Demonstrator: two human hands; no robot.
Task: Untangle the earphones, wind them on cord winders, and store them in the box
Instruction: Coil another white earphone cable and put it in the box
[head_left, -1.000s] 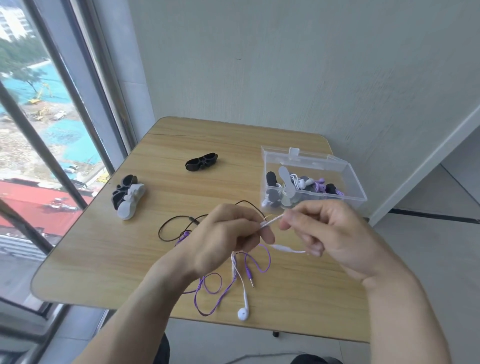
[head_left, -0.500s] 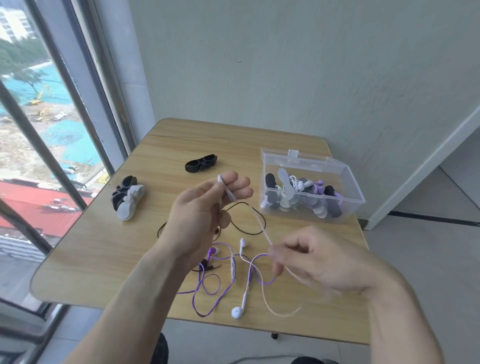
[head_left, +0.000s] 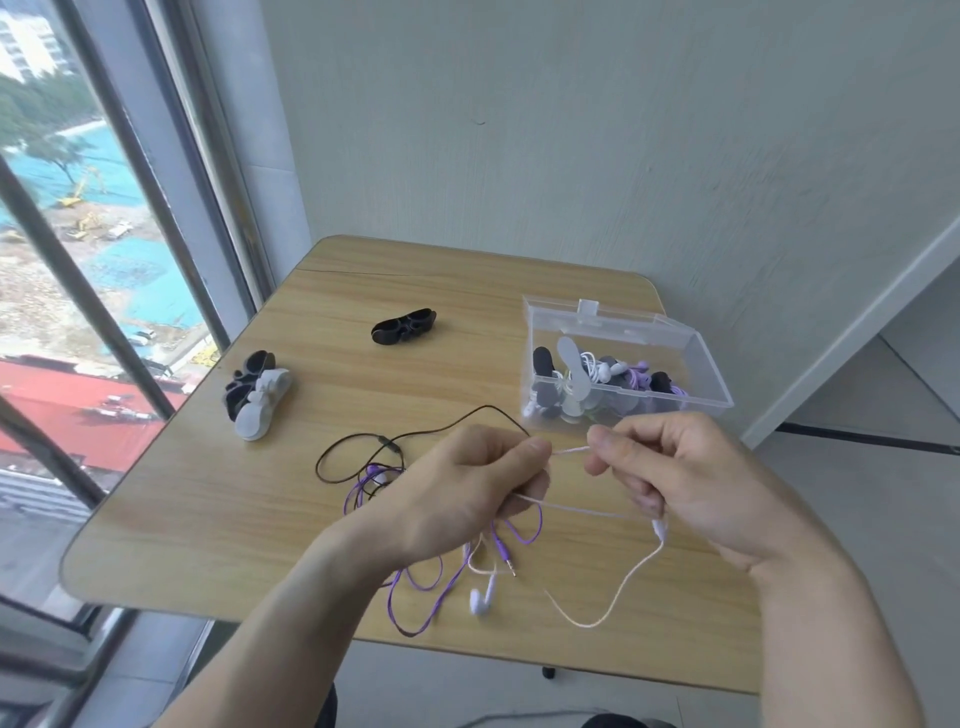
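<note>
- White earphone cord (head_left: 570, 450) is pinched taut between both hands; the short span runs 9-to-3 o'clock, above the table (head_left: 260, 499), near its front edge.
- A second white strand is seen lower, running from the left hand to the inline remote (head_left: 660, 527) under the right hand, then drooping in a loop toward 6 o'clock.
- White earbud (head_left: 482, 600) is left lying on the table at 6 o'clock from the left hand, beside the purple cord (head_left: 415, 603).
- Left hand (head_left: 467, 493) is closed on the white cord, with more cord bunched in it; right hand (head_left: 691, 483) is pinched on the same cord by thumb and forefinger.
- Purple and black cord (head_left: 415, 434) are still crossed under the left hand, so that hand is judged nearer the knot.
- Next pull is judged to go toward 3 o'clock, by the right hand.
- Box (head_left: 701, 364) is open at 12 o'clock from the right hand, wound sets already inside.
- Spare winders: black (head_left: 404, 326) at 11 o'clock, black-and-white pair (head_left: 257, 400) at 10 o'clock.
</note>
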